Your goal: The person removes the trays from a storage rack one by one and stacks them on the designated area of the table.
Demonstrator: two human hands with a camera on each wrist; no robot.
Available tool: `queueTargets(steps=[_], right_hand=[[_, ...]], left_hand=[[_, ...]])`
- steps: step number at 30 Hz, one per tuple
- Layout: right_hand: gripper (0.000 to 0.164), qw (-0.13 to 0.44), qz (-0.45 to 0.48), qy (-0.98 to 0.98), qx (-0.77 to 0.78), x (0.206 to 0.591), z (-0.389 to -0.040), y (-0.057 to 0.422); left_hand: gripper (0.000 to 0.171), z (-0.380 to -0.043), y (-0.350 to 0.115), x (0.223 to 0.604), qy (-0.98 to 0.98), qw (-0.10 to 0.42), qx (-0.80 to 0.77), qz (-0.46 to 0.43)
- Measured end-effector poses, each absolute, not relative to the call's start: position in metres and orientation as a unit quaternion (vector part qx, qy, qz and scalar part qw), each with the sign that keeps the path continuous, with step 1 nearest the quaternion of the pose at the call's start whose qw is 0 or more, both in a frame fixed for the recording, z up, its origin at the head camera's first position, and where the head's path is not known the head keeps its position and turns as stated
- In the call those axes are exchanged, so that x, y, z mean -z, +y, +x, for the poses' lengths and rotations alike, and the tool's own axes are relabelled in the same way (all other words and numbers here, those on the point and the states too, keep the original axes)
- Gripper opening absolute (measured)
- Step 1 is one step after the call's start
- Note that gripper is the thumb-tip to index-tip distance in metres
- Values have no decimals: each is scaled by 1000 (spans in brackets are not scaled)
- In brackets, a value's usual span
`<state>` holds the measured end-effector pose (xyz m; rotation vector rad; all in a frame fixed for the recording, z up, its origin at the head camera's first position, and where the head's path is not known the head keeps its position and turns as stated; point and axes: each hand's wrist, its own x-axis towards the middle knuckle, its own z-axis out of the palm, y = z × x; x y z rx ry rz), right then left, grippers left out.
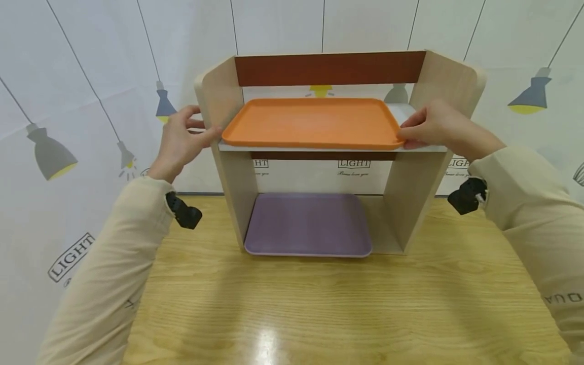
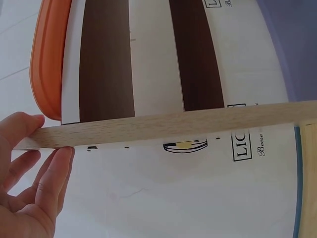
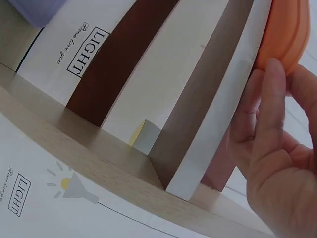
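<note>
An orange tray (image 1: 315, 121) lies on the upper board of a small wooden shelf unit (image 1: 417, 195), nearer its left side. My right hand (image 1: 435, 126) pinches the tray's front right corner, and in the right wrist view the fingertips (image 3: 275, 69) press on its rim. At the other end, my left hand (image 1: 182, 142) grips the shelf's left side panel (image 2: 148, 129). Its thumb is on the inner side by the tray, with fingers on the outer side. On the lower level rests a purple tray (image 1: 310, 223), its front edge close to the shelf's front.
The shelf stands on a wood-grain table (image 1: 292, 304), against a white backdrop (image 1: 278, 25) printed with lamps. A brown back rail (image 1: 328, 68) runs between the side panels above the orange tray. Uncovered white board (image 1: 401, 110) shows to the right of that tray.
</note>
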<state>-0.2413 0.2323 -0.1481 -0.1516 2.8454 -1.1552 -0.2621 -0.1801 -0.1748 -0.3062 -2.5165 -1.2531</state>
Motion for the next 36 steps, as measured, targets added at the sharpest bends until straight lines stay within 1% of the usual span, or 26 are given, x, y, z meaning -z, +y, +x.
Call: queueTargets(steps=[9,15,23,27,33,36], right_hand=[[41,-13,-73,929,362,159,-217,226],[42,-31,-90,899,427,170,-206,225],[50,-15,-81,816,572,183,-200,226],[54,6,-60,757,651,188,-194,224],[63,18,-38,698,715,193,-184,222],[62,11,-38,674,738,195,-180,218]], left_hand=[[56,-259,-179,174,-878,157,440,-106],[57,-259,-180,175,-880,157,438,-101],[57,-259,-179,177,-877,161,442,-100],[56,-259,-180,179,-874,162,447,-100],[57,-260,-180,180,-872,160,451,-106],[57,-259,-181,180,-869,160,455,-107]])
